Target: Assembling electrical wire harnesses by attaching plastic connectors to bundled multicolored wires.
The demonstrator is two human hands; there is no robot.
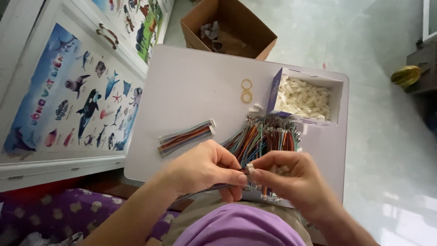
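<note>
The left hand (207,168) is pinching a thin bundle of wires (200,190) between thumb and fingertips, and the bundle's long axis is running from the pinch back down and to the left, toward the person's lap. The right hand (291,180) is meeting it from the other side, its thumb and forefinger closing on a small white connector (250,167) right at the wire tips. So the two hands are facing each other, fingertips all but touching, with the connector sitting between them and slightly nearer the right hand. The wire ends are pointing rightward into the connector; whether any wire is already seated in it is too small to tell.

Both hands are working above the near edge of the pale surface (191,82). Just behind them a loose heap of coloured wires (266,134) is lying fanned out, its strands running roughly away from the person. To its left, a finished flat cable (185,136) is lying diagonally. An open box of white connectors (305,96) is standing behind the heap, on the right hand's side, with two rubber bands (246,90) beside it.
</note>
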